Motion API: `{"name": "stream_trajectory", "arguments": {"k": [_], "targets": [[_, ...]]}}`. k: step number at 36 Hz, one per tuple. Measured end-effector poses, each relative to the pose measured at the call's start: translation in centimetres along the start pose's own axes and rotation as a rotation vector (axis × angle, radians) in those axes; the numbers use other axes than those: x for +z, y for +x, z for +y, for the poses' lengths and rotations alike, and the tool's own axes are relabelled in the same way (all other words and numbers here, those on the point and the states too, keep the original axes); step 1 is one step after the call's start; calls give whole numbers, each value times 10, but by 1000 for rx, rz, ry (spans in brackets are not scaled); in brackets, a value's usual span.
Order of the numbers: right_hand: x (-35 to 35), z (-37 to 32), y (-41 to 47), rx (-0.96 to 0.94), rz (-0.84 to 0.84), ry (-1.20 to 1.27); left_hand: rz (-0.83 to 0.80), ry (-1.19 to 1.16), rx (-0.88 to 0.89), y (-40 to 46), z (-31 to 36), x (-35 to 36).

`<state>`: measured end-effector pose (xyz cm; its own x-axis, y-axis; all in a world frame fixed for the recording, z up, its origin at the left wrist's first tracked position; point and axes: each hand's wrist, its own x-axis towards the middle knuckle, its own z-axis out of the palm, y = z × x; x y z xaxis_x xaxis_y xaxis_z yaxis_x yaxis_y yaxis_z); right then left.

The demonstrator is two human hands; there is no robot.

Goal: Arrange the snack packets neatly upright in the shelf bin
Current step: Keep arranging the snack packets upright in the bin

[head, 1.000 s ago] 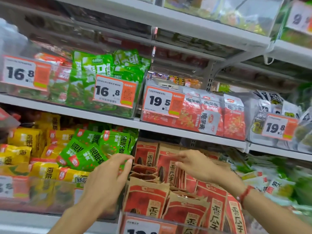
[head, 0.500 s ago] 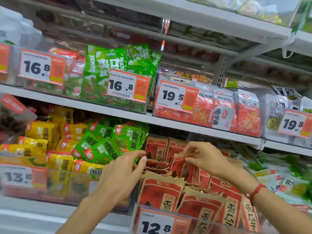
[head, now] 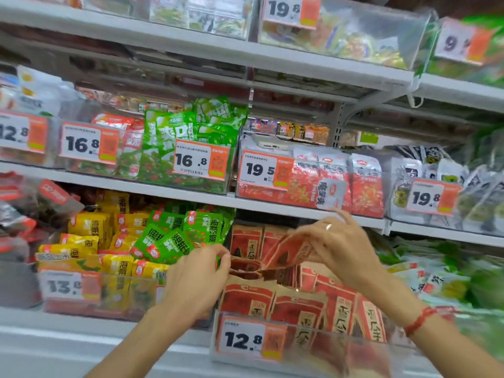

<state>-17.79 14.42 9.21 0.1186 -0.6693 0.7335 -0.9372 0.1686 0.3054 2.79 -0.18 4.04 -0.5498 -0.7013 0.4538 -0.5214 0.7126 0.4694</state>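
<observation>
With a tilted red packet (head: 289,251) pinched in the right hand (head: 338,246) above the clear bin (head: 300,350) and fallen packets (head: 245,268) fingered by the left hand (head: 199,271), it should be set upright behind the front row (head: 300,309).

Matt kraft-paper look with red printed panels on the snack packets (head: 246,301), one creased packet (head: 289,251) pinched between fingers of the right hand (head: 341,249). Clear glossy plastic for the bin front (head: 313,350) below the fingers. Shiny film on green packets (head: 174,238) left of the fingertips. Smooth, white-painted metal on the shelf edge (head: 300,211) above. Red woven thread bracelet (head: 418,320) at the wrist.
</observation>
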Motion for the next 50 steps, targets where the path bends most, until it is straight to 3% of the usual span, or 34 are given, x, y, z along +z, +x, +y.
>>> {"name": "stream_trajectory", "arguments": {"k": [4,9,15,19,26,31,35,45,50], "targets": [[-42,-18,-20,116,257,125,75,-23,36,-27,19,-15],[-80,-44,-43,195,478,298,-4,-248,74,-63,26,-19],[-100,-78,-66,183,539,384,44,-532,109,-87,29,-15],[-96,-88,-77,177,436,431,-23,-760,125,-101,37,-12],[-65,-102,-91,447,-36,989,-359,-846,115,-120,35,14],[-47,-103,-99,768,-82,1207,-355,-838,73,-118,25,27],[-34,-105,-105,948,-284,1307,-317,-982,-70,-115,26,30],[-28,-113,-106,994,-155,1186,-257,-963,-230,-119,23,35],[-32,-112,-106,1057,-256,1300,-325,-1002,-214,-116,19,30]]}}
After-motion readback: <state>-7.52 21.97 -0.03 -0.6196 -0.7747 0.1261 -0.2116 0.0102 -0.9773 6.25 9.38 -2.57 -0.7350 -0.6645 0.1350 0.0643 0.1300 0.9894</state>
